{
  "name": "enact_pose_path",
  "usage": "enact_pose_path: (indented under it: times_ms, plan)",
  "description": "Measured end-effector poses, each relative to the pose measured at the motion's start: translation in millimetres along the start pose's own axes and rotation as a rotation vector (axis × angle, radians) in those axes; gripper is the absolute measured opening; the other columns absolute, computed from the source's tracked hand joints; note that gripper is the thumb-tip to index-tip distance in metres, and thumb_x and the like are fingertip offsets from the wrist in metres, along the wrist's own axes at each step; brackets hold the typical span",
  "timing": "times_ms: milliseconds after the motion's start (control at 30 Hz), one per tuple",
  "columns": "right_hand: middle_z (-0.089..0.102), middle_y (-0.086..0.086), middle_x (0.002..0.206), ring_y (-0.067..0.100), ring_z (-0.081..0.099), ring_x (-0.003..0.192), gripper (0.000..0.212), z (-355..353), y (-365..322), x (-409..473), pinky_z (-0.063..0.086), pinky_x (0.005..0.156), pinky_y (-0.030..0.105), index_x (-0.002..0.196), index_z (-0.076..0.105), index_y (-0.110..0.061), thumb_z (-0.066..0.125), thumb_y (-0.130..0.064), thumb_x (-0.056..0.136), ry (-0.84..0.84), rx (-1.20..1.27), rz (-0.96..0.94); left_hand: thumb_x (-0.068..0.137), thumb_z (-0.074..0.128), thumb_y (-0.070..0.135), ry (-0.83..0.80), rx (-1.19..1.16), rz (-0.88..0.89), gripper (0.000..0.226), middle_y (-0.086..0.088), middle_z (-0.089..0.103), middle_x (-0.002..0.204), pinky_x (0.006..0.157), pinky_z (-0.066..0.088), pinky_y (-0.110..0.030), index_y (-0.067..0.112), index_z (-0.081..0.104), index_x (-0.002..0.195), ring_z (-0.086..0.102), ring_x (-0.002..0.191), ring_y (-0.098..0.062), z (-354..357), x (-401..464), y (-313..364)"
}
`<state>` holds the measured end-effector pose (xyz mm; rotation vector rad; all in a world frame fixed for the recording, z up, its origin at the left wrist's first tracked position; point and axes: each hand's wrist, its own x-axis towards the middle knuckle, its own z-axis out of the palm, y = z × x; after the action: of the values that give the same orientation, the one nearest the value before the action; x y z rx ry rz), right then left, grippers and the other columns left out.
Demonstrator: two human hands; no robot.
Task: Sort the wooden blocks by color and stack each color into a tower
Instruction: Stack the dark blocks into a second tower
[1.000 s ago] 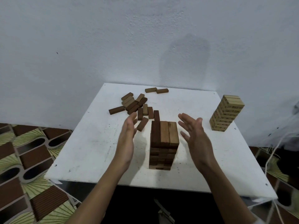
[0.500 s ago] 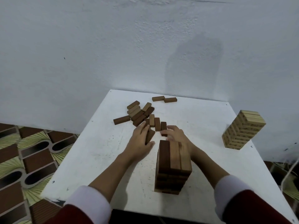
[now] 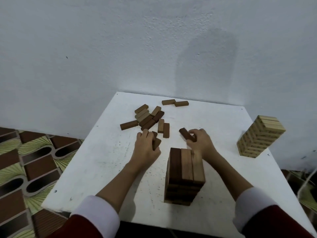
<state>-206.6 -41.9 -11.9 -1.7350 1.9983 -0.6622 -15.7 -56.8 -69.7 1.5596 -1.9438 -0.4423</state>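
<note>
Left hand point(image 3: 145, 148): your fingers grip a dark block point(image 3: 156, 143), frame centre.
Right hand point(image 3: 199, 141): you hold 1 dark brown block point(image 3: 187, 134).
Brown tower point(image 3: 185, 176): lower centre.

We see matt wooden blocks point(image 3: 148, 118) beyond the hands, a smooth, pale wood tower point(image 3: 259, 136) to our right, and a scuffed white matt table point(image 3: 96, 162) beneath.

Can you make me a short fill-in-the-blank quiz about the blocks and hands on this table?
1. The right hand grips one ____ brown block.
2. The pale tower stands near the table's ____ edge.
3. The brown tower stands between the two ____.
4. The top layer of the brown tower shows ____ blocks side by side.

Missing words: dark; right; forearms; three
</note>
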Motion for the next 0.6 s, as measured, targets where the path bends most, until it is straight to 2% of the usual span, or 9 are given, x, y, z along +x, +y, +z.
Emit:
enact_pose_path:
  times_ms: [100,167,300,433,500,600]
  plan:
    - [0.046,0.009,0.101,0.017,0.048,0.083,0.027,-31,-12,-13,0.032,0.056,0.008,0.114,0.060,-0.006,0.057,-0.013,0.088,0.090,0.095,-0.012,0.078,0.063,0.017,0.004,0.011,-0.030,0.034,0.000,0.041,0.110,0.075,0.037,-0.025,0.016,0.052,0.111,0.031,0.099,-0.013,-4,-9,-4]
    - [0.051,0.009,0.105,0.016,0.048,0.082,0.023,-53,-25,-23,0.034,0.060,0.014,0.109,0.062,-0.011,0.058,-0.015,0.087,0.116,0.149,-0.024,0.081,0.060,0.017,0.017,0.058,-0.020,0.039,0.000,0.039,0.108,0.077,0.032,-0.025,0.021,0.054,0.120,0.027,0.098,-0.012,-6,-16,-9]
    - [0.057,0.006,0.103,0.018,0.056,0.087,0.011,-87,-57,-53,0.037,0.062,0.021,0.093,0.064,-0.021,0.060,-0.016,0.084,0.145,0.267,-0.099,0.084,0.059,0.018,0.070,0.088,-0.025,0.029,0.003,0.036,0.100,0.072,0.036,-0.024,0.022,0.063,0.112,0.032,0.093,-0.013,-13,-28,-16]
    - [0.056,0.003,0.097,0.009,0.056,0.083,0.016,-96,-105,-95,0.040,0.065,0.015,0.087,0.062,-0.032,0.062,-0.016,0.085,0.115,0.349,-0.255,0.084,0.064,0.021,0.097,0.093,-0.046,0.029,0.002,0.039,0.098,0.072,0.043,-0.024,0.019,0.064,0.113,0.038,0.091,-0.014,-22,-39,-29]
    - [0.054,0.001,0.092,0.002,0.054,0.075,0.014,-89,-131,-115,0.040,0.061,0.009,0.088,0.064,-0.026,0.063,-0.013,0.084,0.067,0.393,-0.302,0.083,0.065,0.022,0.100,0.084,-0.053,0.029,0.000,0.041,0.098,0.072,0.044,-0.025,0.019,0.064,0.112,0.040,0.090,-0.016,-30,-46,-33]
    - [0.051,-0.002,0.079,0.007,0.049,0.069,0.009,-55,-158,-136,0.040,0.065,0.017,0.089,0.067,-0.007,0.064,-0.007,0.081,0.042,0.450,-0.340,0.077,0.064,0.021,0.092,-0.007,-0.061,0.028,-0.003,0.047,0.095,0.070,0.048,-0.034,0.030,0.059,0.103,0.048,0.090,-0.024,-39,-54,-36]
